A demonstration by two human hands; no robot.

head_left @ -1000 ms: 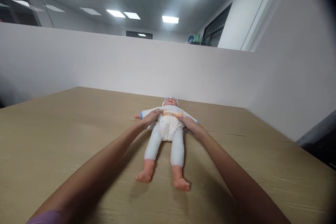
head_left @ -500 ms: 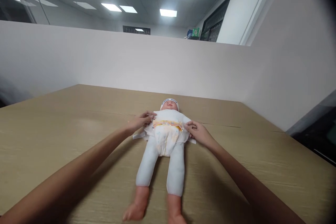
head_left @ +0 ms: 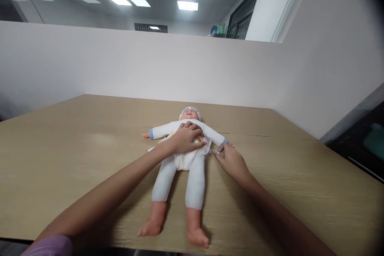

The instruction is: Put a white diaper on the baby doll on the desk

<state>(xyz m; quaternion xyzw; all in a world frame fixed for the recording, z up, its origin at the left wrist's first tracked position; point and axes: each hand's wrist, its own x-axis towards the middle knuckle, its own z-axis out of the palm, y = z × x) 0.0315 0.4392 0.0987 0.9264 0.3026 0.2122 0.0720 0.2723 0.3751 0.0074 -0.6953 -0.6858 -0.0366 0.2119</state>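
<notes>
A baby doll (head_left: 195, 184) in a white suit with blue cuffs and a white headband lies on its back, feet towards me. Around its hips is a white diaper (head_left: 183, 161) with a printed waistband, mostly covered by my left hand (head_left: 186, 138). That hand rests flat across the front of the diaper, fingers stretched out. Beside the doll's hand on the right, my right hand (head_left: 232, 161) pinches the diaper's white side tab (head_left: 215, 151). On the left, the other tab (head_left: 151, 149) sticks out from under the doll's side.
The doll lies on a wide wood-coloured table (head_left: 90, 168). A white partition (head_left: 144, 68) rises behind it and another wall (head_left: 324, 68) stands at the right. A dark opening (head_left: 357, 148) lies beyond the table's right edge.
My left hand has moved right, from the diaper's left side onto its front. My right hand has moved slightly outward and down to the tab. Both doll arms now show.
</notes>
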